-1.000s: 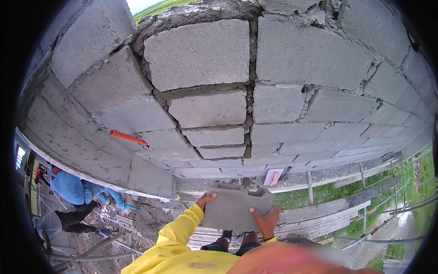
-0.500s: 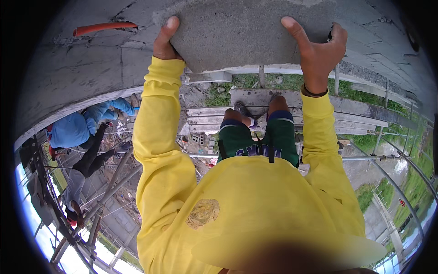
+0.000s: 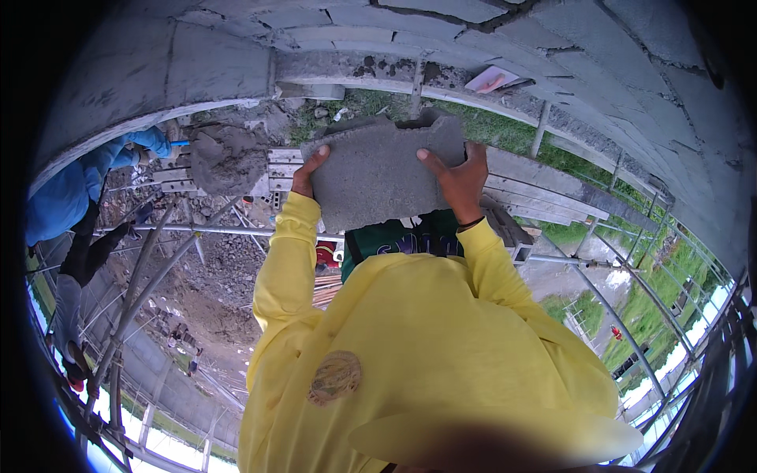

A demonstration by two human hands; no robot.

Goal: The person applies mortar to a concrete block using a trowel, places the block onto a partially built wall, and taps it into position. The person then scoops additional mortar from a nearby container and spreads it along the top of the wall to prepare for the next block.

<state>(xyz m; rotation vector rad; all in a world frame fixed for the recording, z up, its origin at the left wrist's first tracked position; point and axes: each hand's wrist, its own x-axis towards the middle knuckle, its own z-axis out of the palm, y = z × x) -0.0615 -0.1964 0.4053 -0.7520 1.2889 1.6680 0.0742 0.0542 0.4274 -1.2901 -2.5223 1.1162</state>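
Observation:
Both my hands are closed on a grey concrete block [image 3: 377, 185], held out above my green shorts, with a jagged, notched upper edge. My left hand [image 3: 310, 173] grips its left side with the thumb on the face; my right hand [image 3: 459, 180] grips the right side the same way. A heap of wet mortar [image 3: 226, 160] rests on the planks to the left. Behind the block, a float with a pinkish handle [image 3: 493, 81] lies on the ledge below the block wall [image 3: 599, 94]. More grey blocks [image 3: 505, 225] sit just right of my right hand.
Wooden planks [image 3: 544, 189] run along the wall amid metal scaffold pipes [image 3: 599, 293]. A co-worker in blue [image 3: 59, 205] is at the left, near another person in dark trousers [image 3: 71, 299]. Rubble-strewn ground [image 3: 213, 292] and grass show far below.
Compared with half a second ago, the block looks smaller and lower, farther from the camera, still in both hands. My view has shifted, bringing the mortar heap and float back into sight.

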